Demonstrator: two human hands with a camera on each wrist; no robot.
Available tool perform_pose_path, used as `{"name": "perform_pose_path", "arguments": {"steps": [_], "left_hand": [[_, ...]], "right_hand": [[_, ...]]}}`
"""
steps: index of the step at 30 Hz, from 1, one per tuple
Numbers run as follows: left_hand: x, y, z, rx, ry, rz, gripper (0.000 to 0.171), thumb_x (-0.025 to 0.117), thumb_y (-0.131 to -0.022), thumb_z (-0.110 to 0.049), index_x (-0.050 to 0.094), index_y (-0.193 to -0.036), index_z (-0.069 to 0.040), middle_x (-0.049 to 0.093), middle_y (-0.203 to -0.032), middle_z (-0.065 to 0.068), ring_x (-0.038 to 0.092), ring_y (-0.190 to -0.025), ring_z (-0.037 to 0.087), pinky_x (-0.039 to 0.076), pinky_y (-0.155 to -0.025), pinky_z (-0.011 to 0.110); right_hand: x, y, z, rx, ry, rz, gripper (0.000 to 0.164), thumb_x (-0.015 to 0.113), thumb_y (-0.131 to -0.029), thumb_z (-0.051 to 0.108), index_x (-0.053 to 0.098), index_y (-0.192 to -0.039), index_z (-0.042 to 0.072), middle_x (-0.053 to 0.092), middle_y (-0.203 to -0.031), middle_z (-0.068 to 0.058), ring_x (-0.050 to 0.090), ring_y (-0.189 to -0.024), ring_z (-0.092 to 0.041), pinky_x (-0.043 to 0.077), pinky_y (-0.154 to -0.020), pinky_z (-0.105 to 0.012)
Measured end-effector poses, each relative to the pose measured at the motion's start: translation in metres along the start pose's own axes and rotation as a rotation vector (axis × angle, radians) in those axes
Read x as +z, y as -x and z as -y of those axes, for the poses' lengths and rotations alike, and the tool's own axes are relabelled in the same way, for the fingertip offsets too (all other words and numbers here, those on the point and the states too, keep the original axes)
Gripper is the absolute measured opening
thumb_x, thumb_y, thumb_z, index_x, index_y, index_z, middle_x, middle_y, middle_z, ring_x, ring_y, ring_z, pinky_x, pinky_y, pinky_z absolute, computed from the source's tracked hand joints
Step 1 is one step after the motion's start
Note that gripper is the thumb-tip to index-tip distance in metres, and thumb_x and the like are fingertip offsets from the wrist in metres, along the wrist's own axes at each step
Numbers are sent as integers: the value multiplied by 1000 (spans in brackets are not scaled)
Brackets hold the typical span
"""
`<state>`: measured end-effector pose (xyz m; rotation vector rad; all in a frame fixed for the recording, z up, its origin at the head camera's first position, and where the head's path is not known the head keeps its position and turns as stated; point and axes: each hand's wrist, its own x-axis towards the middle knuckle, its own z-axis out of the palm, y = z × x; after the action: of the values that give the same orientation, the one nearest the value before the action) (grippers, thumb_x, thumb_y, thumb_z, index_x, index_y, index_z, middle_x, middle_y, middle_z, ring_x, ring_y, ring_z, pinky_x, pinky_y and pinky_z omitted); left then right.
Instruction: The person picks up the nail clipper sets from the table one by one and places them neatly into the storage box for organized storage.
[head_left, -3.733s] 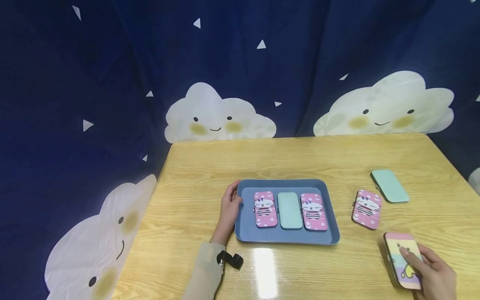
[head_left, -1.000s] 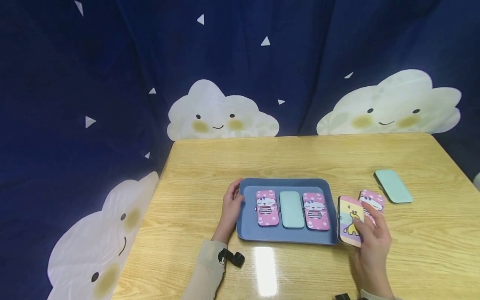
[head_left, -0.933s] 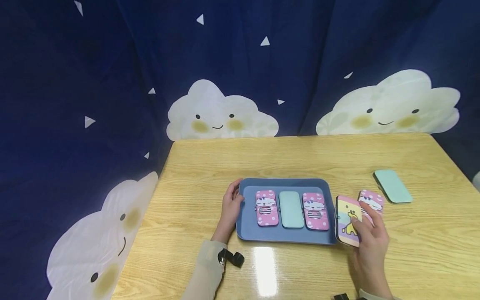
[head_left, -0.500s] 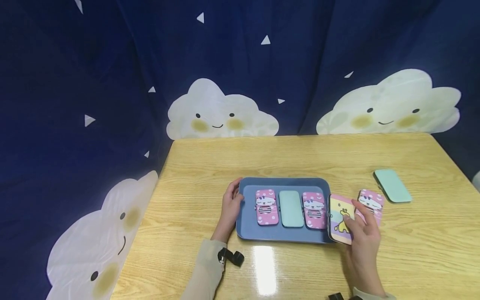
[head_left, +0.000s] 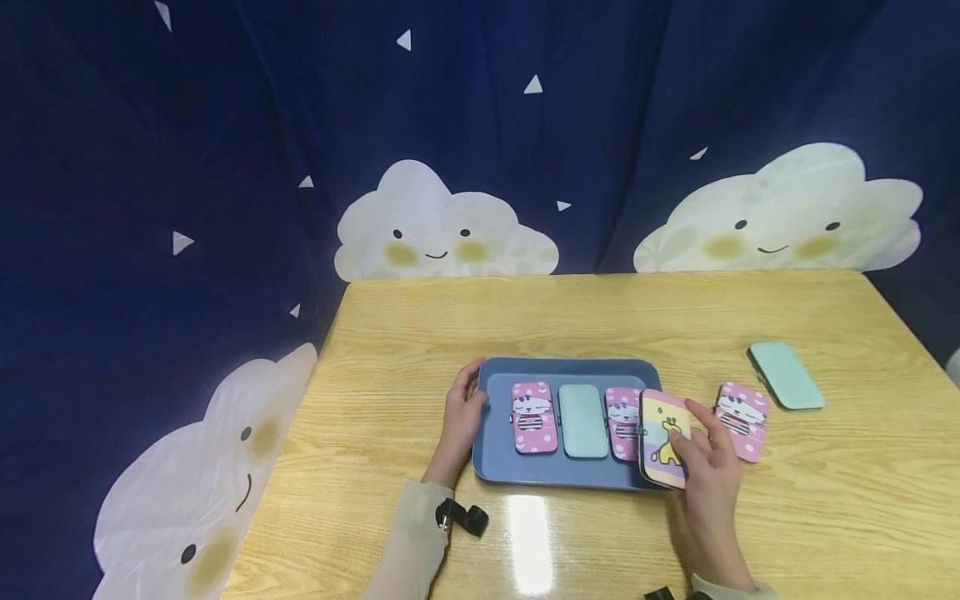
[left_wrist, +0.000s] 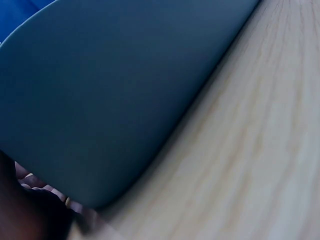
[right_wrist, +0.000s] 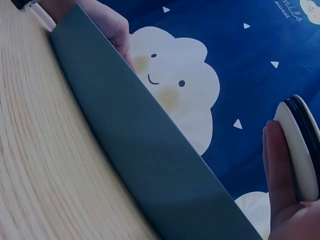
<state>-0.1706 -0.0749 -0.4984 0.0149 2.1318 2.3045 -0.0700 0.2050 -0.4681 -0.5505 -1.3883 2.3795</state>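
My right hand point(head_left: 708, 483) pinches a small hinged case with a giraffe picture point(head_left: 663, 446), thumb on its front. The case hangs over the right end of the blue tray point(head_left: 570, 475), tilted, and hides part of a pink cat case point(head_left: 621, 417). In the right wrist view, my fingers point(right_wrist: 280, 165) lie along the back of the giraffe case point(right_wrist: 297, 145), above the tray wall point(right_wrist: 135, 135). My left hand point(head_left: 459, 417) holds the tray's left edge, thumb at the rim. Inside the tray also lie a mint case point(head_left: 582, 421) and another pink cat case point(head_left: 534, 419).
Right of the tray, a pink cat case point(head_left: 742, 421) and a mint case point(head_left: 787, 375) lie on the wooden table point(head_left: 420, 325). A dark blue curtain with clouds point(head_left: 442, 221) hangs behind the table and on its left.
My right hand has carried the giraffe case leftward from the table's right side to over the tray's right end. My left hand stays at the tray's left edge.
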Motion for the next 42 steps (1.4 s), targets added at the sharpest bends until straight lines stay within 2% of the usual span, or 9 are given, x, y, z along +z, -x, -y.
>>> {"name": "perform_pose_path", "arguments": {"steps": [6,15,22,32,42], "left_hand": [[0,0,0,-7,-3,4,61,44,-83,13,43,-143,7,48,-143,25,45,-133,40,35,-111,50],[0,0,1,-8,5,5,60,43,-83,13,43,-143,7,48,-143,25,45,-132,40,35,-111,50],[1,0,0,-18,-5,-3,60,43,-83,13,44,-143,7,48,-143,24,45,-133,39,35,-111,49],[1,1,-3,-9,-6,-4,60,44,-83,13,45,-142,6,48,-143,25,45,-132,40,35,-111,51],[1,0,-3,-16,-10,1,59,43,-84,13,44,-143,6,48,-143,25,46,-131,40,36,-110,51]], "right_hand": [[6,-1,-3,-5,96,-2,41,53,-95,-8,55,-134,3,66,-85,-3,64,-68,-9,54,-54,-20],[15,-1,-10,9,101,15,44,53,-96,-6,51,-139,3,68,-93,-4,66,-72,-11,55,-57,-21],[17,-2,-14,6,177,30,43,53,-97,-3,50,-140,5,69,-99,-3,67,-75,-10,56,-60,-22],[22,-5,-16,-9,175,32,43,53,-96,-4,52,-138,8,70,-95,-3,65,-74,-10,54,-59,-20],[29,-2,-20,-19,124,42,42,53,-95,-7,54,-135,6,64,-80,-2,59,-65,-9,50,-54,-18]]}}
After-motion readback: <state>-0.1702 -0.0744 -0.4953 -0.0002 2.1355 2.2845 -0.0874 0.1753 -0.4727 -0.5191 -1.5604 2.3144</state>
